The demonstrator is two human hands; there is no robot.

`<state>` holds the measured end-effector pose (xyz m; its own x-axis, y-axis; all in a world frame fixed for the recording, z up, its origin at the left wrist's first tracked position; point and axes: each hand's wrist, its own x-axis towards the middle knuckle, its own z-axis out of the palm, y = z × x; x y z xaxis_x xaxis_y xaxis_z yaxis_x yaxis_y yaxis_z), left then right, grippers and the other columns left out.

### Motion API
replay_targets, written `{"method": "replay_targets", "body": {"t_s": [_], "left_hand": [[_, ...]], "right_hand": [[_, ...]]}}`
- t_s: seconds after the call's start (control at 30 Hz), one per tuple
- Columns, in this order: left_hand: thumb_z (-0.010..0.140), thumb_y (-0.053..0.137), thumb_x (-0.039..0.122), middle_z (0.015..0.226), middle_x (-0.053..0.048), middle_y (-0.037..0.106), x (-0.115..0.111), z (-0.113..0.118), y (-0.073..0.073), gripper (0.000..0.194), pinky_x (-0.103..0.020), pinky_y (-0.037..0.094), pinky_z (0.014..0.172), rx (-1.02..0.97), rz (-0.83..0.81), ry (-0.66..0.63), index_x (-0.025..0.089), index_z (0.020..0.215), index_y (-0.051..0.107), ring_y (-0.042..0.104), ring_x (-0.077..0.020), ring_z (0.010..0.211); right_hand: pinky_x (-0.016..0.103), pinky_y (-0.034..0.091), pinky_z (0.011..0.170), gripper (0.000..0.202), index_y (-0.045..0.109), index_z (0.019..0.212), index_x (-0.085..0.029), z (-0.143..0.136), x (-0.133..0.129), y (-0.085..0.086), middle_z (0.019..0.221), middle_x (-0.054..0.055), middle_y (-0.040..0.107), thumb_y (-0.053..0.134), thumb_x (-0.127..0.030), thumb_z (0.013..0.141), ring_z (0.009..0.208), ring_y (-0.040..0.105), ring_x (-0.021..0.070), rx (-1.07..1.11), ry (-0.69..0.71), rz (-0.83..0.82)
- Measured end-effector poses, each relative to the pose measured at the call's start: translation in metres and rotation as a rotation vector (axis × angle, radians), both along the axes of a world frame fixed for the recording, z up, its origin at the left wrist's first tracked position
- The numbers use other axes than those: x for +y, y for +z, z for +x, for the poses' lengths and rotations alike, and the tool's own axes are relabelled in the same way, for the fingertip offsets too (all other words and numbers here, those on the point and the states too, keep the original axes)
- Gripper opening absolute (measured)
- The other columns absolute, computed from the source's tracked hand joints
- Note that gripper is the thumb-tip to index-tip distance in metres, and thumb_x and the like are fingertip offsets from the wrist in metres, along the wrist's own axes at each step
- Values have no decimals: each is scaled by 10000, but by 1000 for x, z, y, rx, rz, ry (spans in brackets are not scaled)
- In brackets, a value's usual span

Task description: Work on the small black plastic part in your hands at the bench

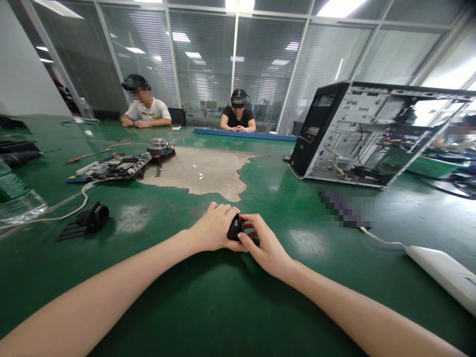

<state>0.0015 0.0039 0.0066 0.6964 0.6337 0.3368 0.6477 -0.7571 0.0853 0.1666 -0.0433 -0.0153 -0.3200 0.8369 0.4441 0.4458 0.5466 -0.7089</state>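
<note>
Just above the green tabletop, a small black object (235, 228) with a glossy, angular surface sits between my two hands; its kind is hard to make out. My left hand (213, 228) is wrapped round it from the left, covering much of it. From the right, my right hand (266, 243) grips the same piece with thumb and fingertips, the fingers curled. On the table to the left lies a black plastic part (92, 215) with a round end and a flat, slotted base.
A computer case (323, 131) with its side off stands at the right. Near it are a blurred-out dark object (344, 208) with a cable and a white box (442, 272). A circuit board (111, 166) and a fan (160, 147) lie left. Two people sit across the table.
</note>
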Motion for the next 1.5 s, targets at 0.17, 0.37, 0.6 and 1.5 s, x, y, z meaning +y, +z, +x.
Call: {"method": "replay_targets", "body": {"t_s": [0.17,0.37,0.6,1.5], "left_hand": [[613,542,651,886,-76,552,0,-1,0,598,-351,298,727,1,9,-6,155,939,470,513,-246,821],[599,549,661,895,-76,553,0,-1,-2,619,-352,295,735,1,7,1,158,950,466,514,-249,836],[591,551,669,894,-75,555,1,0,-1,611,-353,298,732,9,1,2,164,927,476,515,-250,834],[619,554,623,892,-74,549,1,-1,-2,584,-342,295,724,22,15,1,154,953,461,514,-243,821]], "right_hand": [[339,515,728,300,429,1108,-212,0,0,0,996,60,536,493,-206,814,860,560,171,21,7,-59],[335,504,751,220,478,1029,-220,-1,-1,0,992,58,529,482,-187,812,924,535,184,46,-24,36],[349,510,745,286,432,1116,-209,0,0,0,1017,71,536,463,-206,831,863,559,171,15,0,-65],[313,497,733,221,471,996,-207,-1,-2,1,993,56,513,517,-168,783,936,523,183,56,0,25]]}}
